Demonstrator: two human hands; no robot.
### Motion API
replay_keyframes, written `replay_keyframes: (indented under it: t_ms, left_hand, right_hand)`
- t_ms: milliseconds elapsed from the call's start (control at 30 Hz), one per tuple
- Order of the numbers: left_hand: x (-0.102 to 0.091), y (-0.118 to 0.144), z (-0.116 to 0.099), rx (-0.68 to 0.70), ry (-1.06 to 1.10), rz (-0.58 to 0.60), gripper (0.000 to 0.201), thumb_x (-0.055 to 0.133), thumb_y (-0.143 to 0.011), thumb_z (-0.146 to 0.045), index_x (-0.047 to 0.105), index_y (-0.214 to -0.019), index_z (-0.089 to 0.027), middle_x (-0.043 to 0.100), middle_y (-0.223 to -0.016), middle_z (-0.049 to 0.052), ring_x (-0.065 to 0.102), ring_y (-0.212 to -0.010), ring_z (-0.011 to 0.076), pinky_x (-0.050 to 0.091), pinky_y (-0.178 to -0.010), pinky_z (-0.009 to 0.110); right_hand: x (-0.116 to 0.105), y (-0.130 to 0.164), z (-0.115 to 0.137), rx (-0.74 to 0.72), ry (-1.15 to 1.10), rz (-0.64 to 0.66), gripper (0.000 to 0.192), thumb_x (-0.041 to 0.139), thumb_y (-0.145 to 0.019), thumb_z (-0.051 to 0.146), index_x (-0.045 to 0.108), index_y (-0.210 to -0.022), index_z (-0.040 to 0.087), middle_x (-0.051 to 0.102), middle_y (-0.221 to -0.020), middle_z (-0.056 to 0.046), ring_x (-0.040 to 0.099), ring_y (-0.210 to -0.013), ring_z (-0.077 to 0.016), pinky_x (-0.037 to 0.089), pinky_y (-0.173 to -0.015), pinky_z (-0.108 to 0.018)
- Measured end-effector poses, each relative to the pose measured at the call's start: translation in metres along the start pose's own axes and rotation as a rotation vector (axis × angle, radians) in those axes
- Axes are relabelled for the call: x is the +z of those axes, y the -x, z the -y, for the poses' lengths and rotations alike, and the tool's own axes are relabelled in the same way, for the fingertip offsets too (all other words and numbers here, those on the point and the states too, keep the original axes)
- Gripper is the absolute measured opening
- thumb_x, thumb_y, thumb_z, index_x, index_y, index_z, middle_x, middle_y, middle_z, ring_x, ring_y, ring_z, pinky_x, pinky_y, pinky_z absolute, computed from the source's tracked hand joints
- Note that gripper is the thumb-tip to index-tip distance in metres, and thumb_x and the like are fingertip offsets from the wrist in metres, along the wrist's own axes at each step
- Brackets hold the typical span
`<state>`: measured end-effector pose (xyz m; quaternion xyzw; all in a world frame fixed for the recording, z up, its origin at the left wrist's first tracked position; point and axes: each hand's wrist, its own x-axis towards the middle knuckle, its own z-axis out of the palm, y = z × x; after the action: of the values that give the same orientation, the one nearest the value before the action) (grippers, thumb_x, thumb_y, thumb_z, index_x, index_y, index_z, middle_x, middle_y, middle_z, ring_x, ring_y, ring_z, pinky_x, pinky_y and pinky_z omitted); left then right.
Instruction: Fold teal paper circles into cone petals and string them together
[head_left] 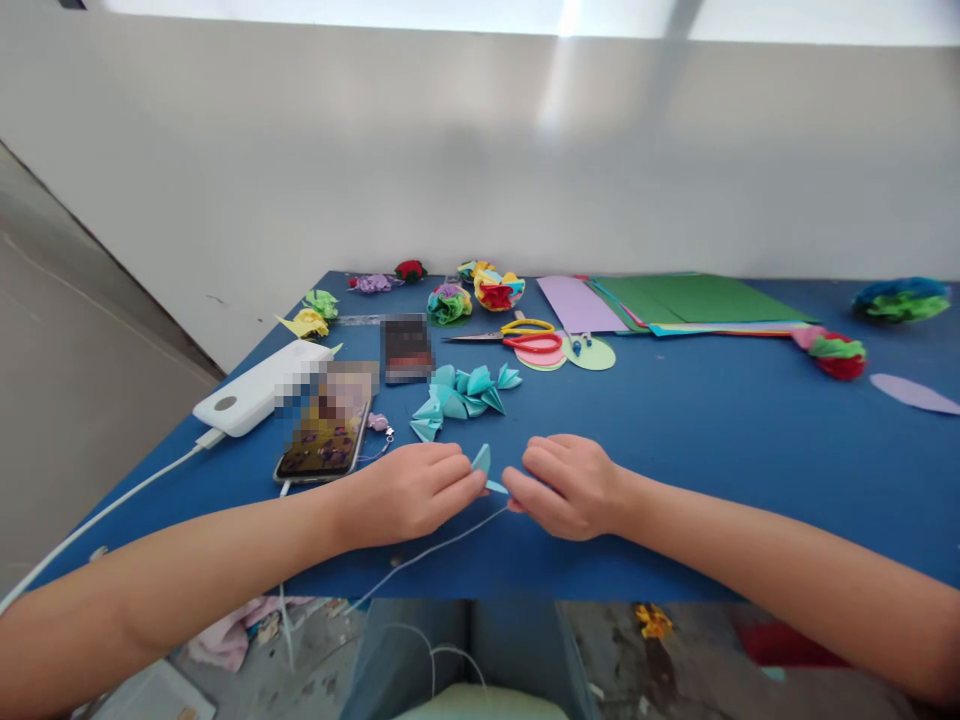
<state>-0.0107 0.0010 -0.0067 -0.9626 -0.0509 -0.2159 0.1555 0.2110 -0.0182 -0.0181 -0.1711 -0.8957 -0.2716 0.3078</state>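
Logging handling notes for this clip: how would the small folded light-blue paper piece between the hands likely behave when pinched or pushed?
The small folded light-blue paper piece looks thin and probably very light. Its creases likely stiffen it somewhat, though a hard pinch would probably crush it.

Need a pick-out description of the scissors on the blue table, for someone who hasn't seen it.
Start at the blue table and go to the far side, to the stack of coloured paper sheets. Just left of that stack lie the scissors, resting partly on round paper cut-outs. They are the only metal tool there, blades pointing left, with one yellow handle loop and one red.
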Motion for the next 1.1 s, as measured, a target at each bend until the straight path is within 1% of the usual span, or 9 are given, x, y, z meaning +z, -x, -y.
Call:
replay_keyframes:
  t_ms: [100,167,267,367,467,600,767,867,1100]
  left_hand:
    - [-0.004,-0.001,0.0,0.061,-0.033,-0.025,0.014,0.05,-0.085,-0.011,0.054,-0.096,-0.004,0.054,-0.065,0.003,0.051,-0.064,0.0159,0.043,-0.058,0.029]
    - [-0.006,-0.001,-0.001,0.078,-0.074,-0.07,0.016,0.054,-0.082,-0.013,0.055,-0.096,-0.004,0.054,-0.065,0.003,0.053,-0.064,0.0159,0.043,-0.056,0.028]
    - [-0.006,0.004,-0.002,0.073,-0.169,-0.138,0.02,0.06,-0.08,-0.016,0.056,-0.096,-0.006,0.053,-0.061,0.0,0.051,-0.057,0.0135,0.037,-0.049,0.026]
    - [-0.002,0.008,0.0,-0.006,-0.239,-0.155,0.02,0.058,-0.081,-0.018,0.056,-0.098,-0.008,0.051,-0.057,-0.002,0.047,-0.051,0.011,0.032,-0.046,0.025]
    - [0.0,0.009,0.004,-0.089,-0.235,-0.14,0.019,0.057,-0.083,-0.02,0.056,-0.099,-0.011,0.053,-0.057,-0.002,0.049,-0.051,0.0107,0.035,-0.048,0.024]
    - [0.001,0.006,0.005,-0.12,-0.167,-0.152,0.018,0.056,-0.083,-0.019,0.055,-0.099,-0.012,0.056,-0.059,-0.001,0.051,-0.053,0.0112,0.04,-0.051,0.023]
    - [0.0,0.005,0.003,-0.115,-0.098,-0.18,0.02,0.057,-0.081,-0.016,0.055,-0.099,-0.008,0.059,-0.062,0.002,0.053,-0.056,0.0125,0.043,-0.053,0.024]
    - [0.0,0.006,0.003,-0.145,-0.083,-0.191,0.02,0.059,-0.08,-0.016,0.056,-0.099,-0.009,0.06,-0.065,0.003,0.053,-0.057,0.0127,0.044,-0.052,0.024]
    - [0.001,0.006,0.005,-0.175,-0.057,-0.211,0.028,0.058,-0.081,-0.015,0.054,-0.108,-0.008,0.061,-0.066,0.002,0.054,-0.058,0.0112,0.047,-0.057,0.023]
  right_hand:
    - [0.001,0.002,-0.001,0.206,0.012,-0.026,0.04,0.028,-0.092,0.046,0.048,-0.093,0.012,0.051,-0.07,-0.004,0.044,-0.056,-0.013,0.031,-0.049,-0.024]
    - [0.002,0.002,0.0,0.334,0.058,0.022,0.048,0.025,-0.091,0.053,0.048,-0.095,0.011,0.051,-0.074,-0.006,0.042,-0.054,-0.0128,0.029,-0.046,-0.024]
    - [0.003,0.001,0.002,0.424,0.144,0.139,0.036,0.029,-0.093,0.042,0.05,-0.093,0.013,0.051,-0.073,-0.005,0.039,-0.051,-0.0124,0.024,-0.044,-0.025]
    - [0.002,-0.002,0.005,0.337,0.125,0.155,0.038,0.027,-0.093,0.044,0.052,-0.09,0.015,0.052,-0.072,-0.005,0.041,-0.054,-0.0135,0.025,-0.047,-0.026]
    - [0.0,-0.005,0.007,0.215,0.078,0.117,0.042,0.029,-0.092,0.049,0.053,-0.084,0.015,0.052,-0.068,-0.004,0.044,-0.058,-0.0143,0.026,-0.05,-0.027]
    - [0.001,-0.005,0.006,0.255,0.109,0.096,0.026,0.039,-0.092,0.033,0.052,-0.077,0.016,0.049,-0.061,0.0,0.042,-0.055,-0.0121,0.025,-0.051,-0.027]
    - [0.004,-0.003,0.004,0.164,0.056,0.109,0.028,0.04,-0.092,0.033,0.051,-0.073,0.017,0.048,-0.059,0.0,0.041,-0.054,-0.0126,0.023,-0.05,-0.028]
    - [0.005,-0.002,0.003,0.169,0.052,0.112,0.029,0.042,-0.091,0.038,0.051,-0.073,0.017,0.049,-0.06,0.0,0.041,-0.054,-0.0127,0.023,-0.05,-0.028]
    - [0.006,-0.001,0.003,0.172,0.056,0.103,0.019,0.046,-0.089,0.024,0.051,-0.072,0.017,0.047,-0.057,0.002,0.04,-0.053,-0.0108,0.025,-0.051,-0.027]
